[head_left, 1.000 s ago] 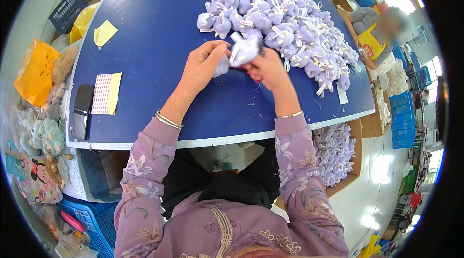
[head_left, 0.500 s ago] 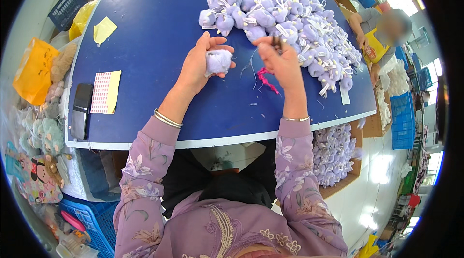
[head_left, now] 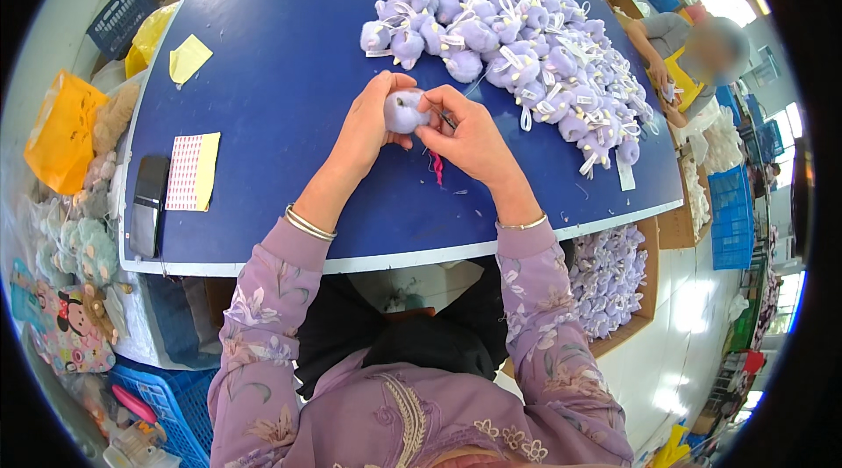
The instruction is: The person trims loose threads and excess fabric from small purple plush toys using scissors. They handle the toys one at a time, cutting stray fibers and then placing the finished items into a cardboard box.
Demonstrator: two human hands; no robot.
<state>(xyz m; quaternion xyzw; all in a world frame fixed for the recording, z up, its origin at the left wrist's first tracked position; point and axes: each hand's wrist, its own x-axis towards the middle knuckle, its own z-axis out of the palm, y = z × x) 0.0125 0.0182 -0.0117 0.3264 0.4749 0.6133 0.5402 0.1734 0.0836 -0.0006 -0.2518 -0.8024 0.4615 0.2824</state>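
My left hand [head_left: 360,129] is closed around a small lilac plush toy [head_left: 403,116], held up over the near middle of the table. A small dark spot shows on the toy's upper side. Against its right side, the thumb and fingers of my right hand [head_left: 474,138] are pinched together. A small dark metal tool [head_left: 448,121] sticks out among those fingers, mostly hidden, so its kind is unclear. Below my hands a bright pink strip [head_left: 438,168] shows against the blue tabletop. A fine thread runs up from near my right hand.
A heap of lilac plush toys [head_left: 561,73] with white tags covers the table's far right. A phone [head_left: 148,205], a sticker sheet [head_left: 186,171] and yellow paper [head_left: 189,59] lie at left. A box of lilac pieces [head_left: 607,279] stands below right. A co-worker [head_left: 675,51] sits at right.
My right hand has moved left and down to the plush toy. The toy has been turned in my left hand, whose fingers have closed more around it. The pink strip has shifted left.
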